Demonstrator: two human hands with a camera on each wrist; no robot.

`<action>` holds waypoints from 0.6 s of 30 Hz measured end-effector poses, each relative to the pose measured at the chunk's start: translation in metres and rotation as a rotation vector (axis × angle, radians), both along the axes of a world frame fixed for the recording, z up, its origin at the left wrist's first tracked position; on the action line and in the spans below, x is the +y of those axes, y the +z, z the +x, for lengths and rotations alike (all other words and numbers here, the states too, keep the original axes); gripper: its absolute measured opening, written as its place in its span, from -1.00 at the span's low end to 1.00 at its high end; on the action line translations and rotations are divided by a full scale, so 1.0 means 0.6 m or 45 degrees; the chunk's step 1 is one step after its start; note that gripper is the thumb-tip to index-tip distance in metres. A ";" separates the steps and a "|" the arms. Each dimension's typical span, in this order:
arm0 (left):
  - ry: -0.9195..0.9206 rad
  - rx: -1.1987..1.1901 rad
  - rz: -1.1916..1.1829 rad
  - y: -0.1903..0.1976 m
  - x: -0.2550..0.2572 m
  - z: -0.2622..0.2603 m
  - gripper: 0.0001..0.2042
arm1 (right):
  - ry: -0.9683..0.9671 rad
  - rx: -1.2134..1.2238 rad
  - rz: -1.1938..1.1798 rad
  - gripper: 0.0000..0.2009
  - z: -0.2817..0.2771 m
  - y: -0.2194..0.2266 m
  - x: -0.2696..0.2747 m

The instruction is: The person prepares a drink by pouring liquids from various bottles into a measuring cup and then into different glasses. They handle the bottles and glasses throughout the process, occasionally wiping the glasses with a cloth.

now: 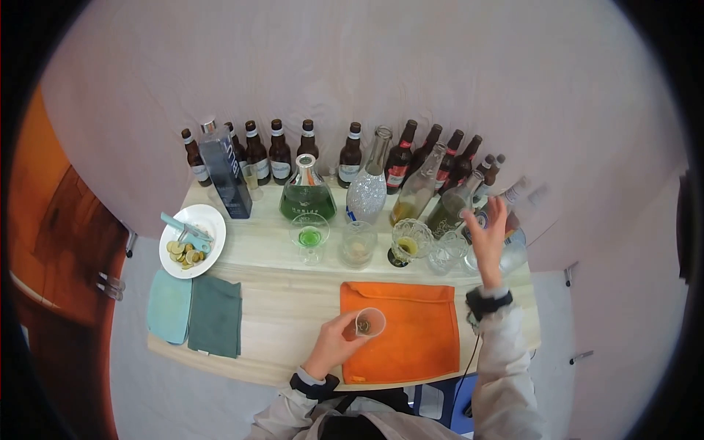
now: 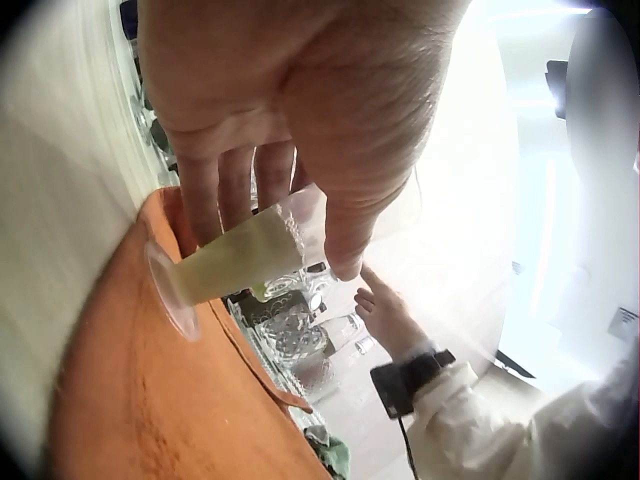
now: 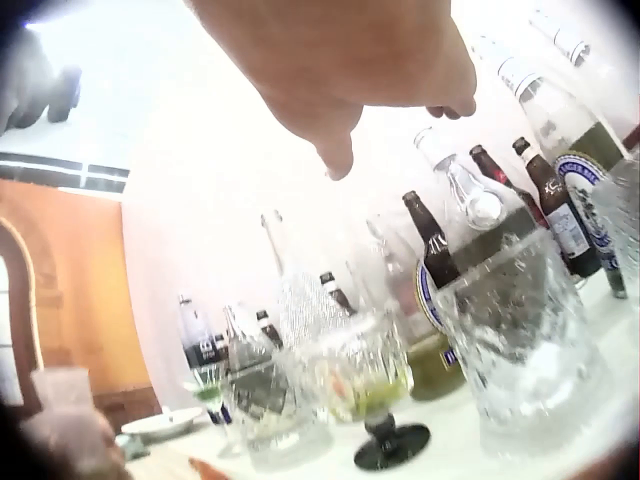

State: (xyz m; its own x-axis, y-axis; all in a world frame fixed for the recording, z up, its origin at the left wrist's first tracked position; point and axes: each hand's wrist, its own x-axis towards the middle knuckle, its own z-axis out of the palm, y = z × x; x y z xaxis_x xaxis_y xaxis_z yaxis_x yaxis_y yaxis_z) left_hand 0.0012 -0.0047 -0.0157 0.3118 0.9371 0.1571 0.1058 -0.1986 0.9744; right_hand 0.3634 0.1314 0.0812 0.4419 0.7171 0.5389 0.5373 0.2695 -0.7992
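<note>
My left hand [image 1: 331,346] grips a clear glass [image 1: 371,321] over the orange cloth [image 1: 422,341]. In the left wrist view this glass [image 2: 235,258] leans, with pale yellow-green liquid inside and a round foot at its lower end. Thumb and fingers lie on either side of it. My right hand [image 1: 487,242] is raised at the right end of the table, fingers and thumb apart, holding nothing. Below it in the right wrist view are a cut-glass tumbler [image 3: 520,345] and a dark-footed goblet [image 3: 355,375] with some yellow-green liquid.
Brown beer bottles [image 1: 279,158] line the back. Before them stand a tall dark bottle [image 1: 226,176], a green flask [image 1: 308,198], a textured clear bottle [image 1: 367,194] and several glasses. Left are a white plate [image 1: 215,220] with sliced limes and tongs, and a folded green cloth [image 1: 215,315].
</note>
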 end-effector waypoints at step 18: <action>0.026 0.054 0.008 0.007 -0.004 0.000 -0.50 | -0.231 -0.017 0.168 -0.67 0.051 0.084 0.185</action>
State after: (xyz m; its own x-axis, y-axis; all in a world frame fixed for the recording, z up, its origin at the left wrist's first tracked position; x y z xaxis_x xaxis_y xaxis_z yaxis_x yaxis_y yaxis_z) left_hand 0.0010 -0.0071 -0.0113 0.2992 0.9423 0.1504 0.1510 -0.2024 0.9676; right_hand 0.3940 0.2424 0.1314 0.5497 0.5490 0.6296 0.5967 0.2693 -0.7559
